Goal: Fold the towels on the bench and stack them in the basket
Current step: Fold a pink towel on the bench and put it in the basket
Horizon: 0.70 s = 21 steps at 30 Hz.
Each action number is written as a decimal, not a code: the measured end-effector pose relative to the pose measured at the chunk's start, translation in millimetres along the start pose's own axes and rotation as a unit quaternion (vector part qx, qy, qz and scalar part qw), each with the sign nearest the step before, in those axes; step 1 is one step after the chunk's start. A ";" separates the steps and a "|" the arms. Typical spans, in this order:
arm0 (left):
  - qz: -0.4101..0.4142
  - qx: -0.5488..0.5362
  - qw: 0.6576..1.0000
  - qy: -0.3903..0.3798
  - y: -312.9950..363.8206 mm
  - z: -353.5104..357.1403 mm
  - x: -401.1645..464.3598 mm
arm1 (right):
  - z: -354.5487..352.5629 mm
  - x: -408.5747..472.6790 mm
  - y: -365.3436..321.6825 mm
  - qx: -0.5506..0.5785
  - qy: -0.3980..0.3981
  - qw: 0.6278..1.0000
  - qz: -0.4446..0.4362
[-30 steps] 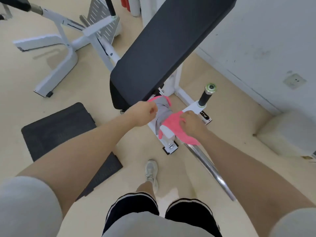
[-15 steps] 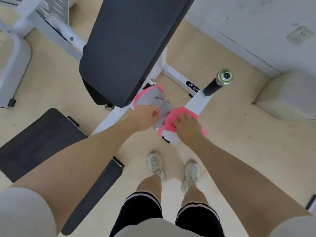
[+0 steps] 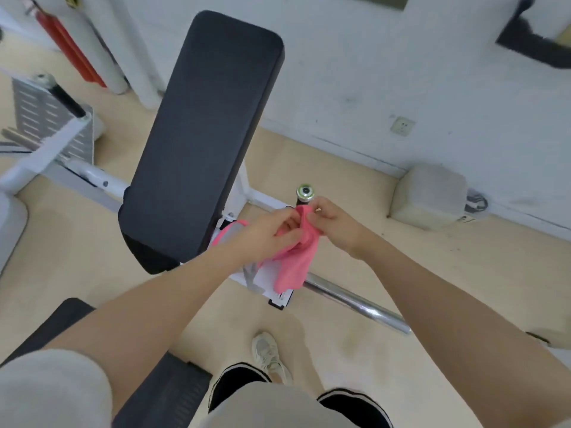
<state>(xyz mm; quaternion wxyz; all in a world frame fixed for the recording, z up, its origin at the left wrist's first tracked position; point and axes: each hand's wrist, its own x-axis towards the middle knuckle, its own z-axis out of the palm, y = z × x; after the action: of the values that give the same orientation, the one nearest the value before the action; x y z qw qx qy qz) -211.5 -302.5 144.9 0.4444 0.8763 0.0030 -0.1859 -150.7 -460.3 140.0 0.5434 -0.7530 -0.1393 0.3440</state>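
Note:
A pink towel (image 3: 296,267) hangs in the air in front of the black padded bench (image 3: 204,134). My left hand (image 3: 268,230) grips its upper part, and my right hand (image 3: 333,220) pinches its top edge beside it. A grey towel with pink trim (image 3: 230,234) lies on the white bench frame, mostly hidden behind my left wrist. No basket is in view.
A chrome bar (image 3: 355,301) runs along the floor to the right. A black post with a green-ringed cap (image 3: 305,193) stands behind my hands. A black floor mat (image 3: 68,313) lies at the left, a pale box (image 3: 429,196) by the wall.
Both hands have lifted the pink towel off the bench frame and come together at its top. The grey towel stays on the frame. The camera has tilted up.

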 end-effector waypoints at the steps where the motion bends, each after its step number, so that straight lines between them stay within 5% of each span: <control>1: 0.026 -0.009 0.999 0.017 13.9 4.6 -0.8 | -10.2 -15.2 -8.3 0.051 0.024 0.998 -0.014; 9: 0.154 -0.061 0.980 0.108 139.6 101.8 -1.1 | -99.0 -153.3 11.0 0.289 0.080 0.952 -0.068; 13: 0.196 -0.001 0.980 0.038 199.7 190.5 0.7 | -152.1 -251.0 52.4 0.308 0.105 0.941 -0.086; 16: 0.174 -0.055 0.983 -0.014 248.9 262.2 7.9 | -198.9 -328.1 91.0 0.269 0.137 0.950 -0.080; 21: 0.165 -0.125 0.971 -0.118 351.7 378.5 30.1 | -284.4 -439.3 143.2 0.164 0.297 0.940 -0.035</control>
<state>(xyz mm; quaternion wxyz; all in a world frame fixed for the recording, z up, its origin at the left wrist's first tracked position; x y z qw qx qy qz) -245.8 -815.3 205.6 0.5722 0.7740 -0.1711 -0.2103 -302.1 -975.2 219.4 0.6875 -0.7162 0.0600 0.1038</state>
